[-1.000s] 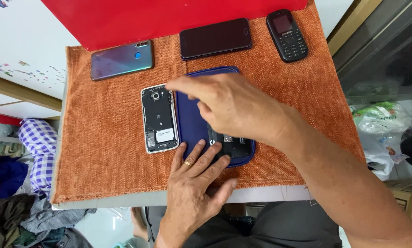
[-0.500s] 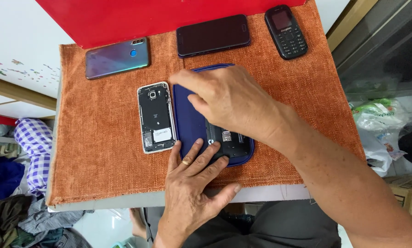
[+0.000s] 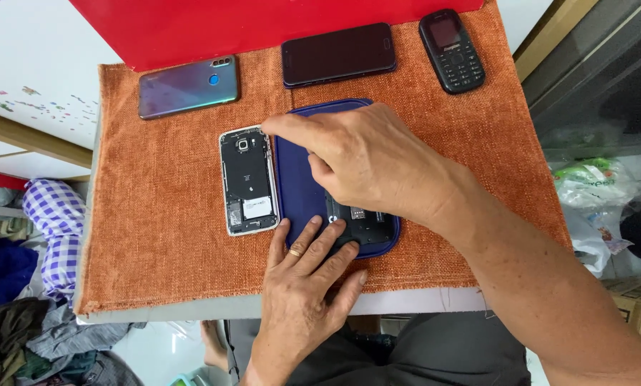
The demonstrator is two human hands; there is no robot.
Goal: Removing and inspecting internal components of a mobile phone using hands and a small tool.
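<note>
clearly, two things are being handled on the orange woven mat [image 3: 156, 236]: an opened phone with its back removed [image 3: 248, 180] and a dark blue tray [image 3: 299, 186] lying just to its right, the two edges touching or nearly so. the right hand [image 3: 367, 161] is laid over the tray, its forefinger stretched out so that the tip meets the top right corner of the opened phone; the other fingers are loosely curled and nothing is gripped by them. the left hand [image 3: 306, 275] is spread flat, fingers open, pressed on the near rim of the tray, where a small dark part [image 3: 360, 218] is partly covered.

the opened phone is judged to be light, stiff and thin, but fragile: bare circuitry, a camera lens and a label are exposed, so it is best taken by its pale metal frame along the long edges, never by the inner face. little slipping is expected on the coarse cloth. the tray looks like smooth, light plastic, and is best held by its raised rim.
</note>
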